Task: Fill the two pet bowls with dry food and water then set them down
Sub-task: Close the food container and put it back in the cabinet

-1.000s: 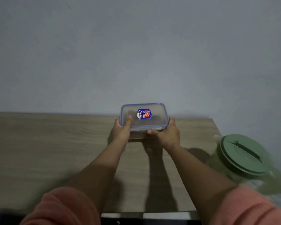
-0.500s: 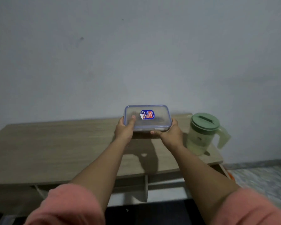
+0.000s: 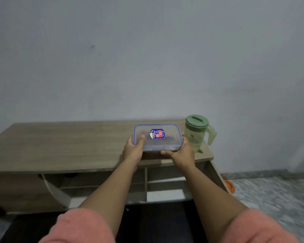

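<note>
Nearest us, two salmon sleeves (image 3: 81, 227) frame our bare forearms reaching toward 12 o'clock. Our left hand (image 3: 132, 151) clamps the left end of the clear lidded container (image 3: 157, 137), thumb on the lid; our right hand (image 3: 182, 153) clamps its right end from below. The container sits level over the wooden tabletop (image 3: 60, 146). At 1 o'clock, just beside it, stands a green-lidded pitcher (image 3: 197, 133) near the tabletop's right edge. Beyond rises a plain grey wall (image 3: 147, 58).

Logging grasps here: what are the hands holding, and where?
Both hands, left and right, hold the lidded container by its two short ends.
</note>
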Motion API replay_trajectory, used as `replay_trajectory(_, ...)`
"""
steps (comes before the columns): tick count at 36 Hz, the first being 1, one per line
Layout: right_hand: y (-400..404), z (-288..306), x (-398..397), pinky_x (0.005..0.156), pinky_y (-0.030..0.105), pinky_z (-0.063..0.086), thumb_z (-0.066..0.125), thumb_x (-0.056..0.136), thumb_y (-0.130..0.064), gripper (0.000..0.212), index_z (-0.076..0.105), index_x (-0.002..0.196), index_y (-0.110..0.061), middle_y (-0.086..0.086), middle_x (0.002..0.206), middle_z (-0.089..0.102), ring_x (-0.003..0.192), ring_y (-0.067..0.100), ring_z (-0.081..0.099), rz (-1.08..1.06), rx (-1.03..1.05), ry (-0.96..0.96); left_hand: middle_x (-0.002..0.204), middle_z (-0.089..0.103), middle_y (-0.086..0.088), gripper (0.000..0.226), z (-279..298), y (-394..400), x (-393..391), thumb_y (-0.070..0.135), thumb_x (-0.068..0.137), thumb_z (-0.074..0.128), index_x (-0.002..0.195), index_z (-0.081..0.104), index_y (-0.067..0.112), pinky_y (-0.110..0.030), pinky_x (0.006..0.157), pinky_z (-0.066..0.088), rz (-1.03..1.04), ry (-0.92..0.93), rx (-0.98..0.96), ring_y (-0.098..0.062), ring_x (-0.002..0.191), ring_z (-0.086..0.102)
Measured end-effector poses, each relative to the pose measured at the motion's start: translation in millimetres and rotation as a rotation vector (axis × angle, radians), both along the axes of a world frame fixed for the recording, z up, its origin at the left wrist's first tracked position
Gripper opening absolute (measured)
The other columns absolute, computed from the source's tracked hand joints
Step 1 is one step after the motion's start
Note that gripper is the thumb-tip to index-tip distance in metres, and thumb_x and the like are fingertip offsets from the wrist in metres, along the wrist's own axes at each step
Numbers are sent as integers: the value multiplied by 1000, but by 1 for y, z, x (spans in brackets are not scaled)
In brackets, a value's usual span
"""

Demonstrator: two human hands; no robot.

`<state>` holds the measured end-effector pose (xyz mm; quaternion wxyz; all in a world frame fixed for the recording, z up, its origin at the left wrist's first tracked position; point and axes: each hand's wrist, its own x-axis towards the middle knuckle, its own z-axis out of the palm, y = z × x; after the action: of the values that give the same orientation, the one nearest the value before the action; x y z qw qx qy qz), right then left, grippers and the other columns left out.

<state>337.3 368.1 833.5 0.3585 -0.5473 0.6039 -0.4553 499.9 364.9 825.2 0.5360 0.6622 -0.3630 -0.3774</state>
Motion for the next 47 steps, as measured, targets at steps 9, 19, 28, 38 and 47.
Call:
replay_trajectory(9,28,-33,-50,80,20,43,90,58,-12,80,47,125,-13,-3,99,62,92,13,59,54,90,5,113,67,-5,41,-37,31,-52,42,91,61,122,61,16,-33,93,49,50,36,59,-23,103,63)
replay_trajectory(19,44,-94,-100,78,19,44,89,60,-12,78,46,125,-13,-4,99,61,93,12,57,95,168,9,121,65,-7,52,-100,54,-100,45,91,60,135,53,20,-43,102,48,38,27,163,-26,111,61)
replay_trajectory(28,41,-193,-111,68,9,44,88,61,-11,75,46,124,-16,-8,97,57,95,11,57,86,153,-4,116,62,-9,51,-196,45,-107,43,93,56,136,50,17,-46,99,50,-38,48,180,-26,108,60)
replay_trajectory(38,-11,-286,-107,79,23,48,89,59,-16,75,50,123,-17,-7,91,59,93,14,60,52,18,22,113,63,-8,44,-279,-6,-104,40,95,56,132,54,17,-31,75,53,-48,56,51,-20,94,62)
replay_trajectory(47,-67,-347,-103,89,23,45,86,65,-20,78,46,132,-15,-2,108,58,99,11,53,27,-167,-111,129,59,-10,54,-319,-68,-98,47,94,53,140,48,19,-45,102,46,-70,-88,-108,-29,115,57)
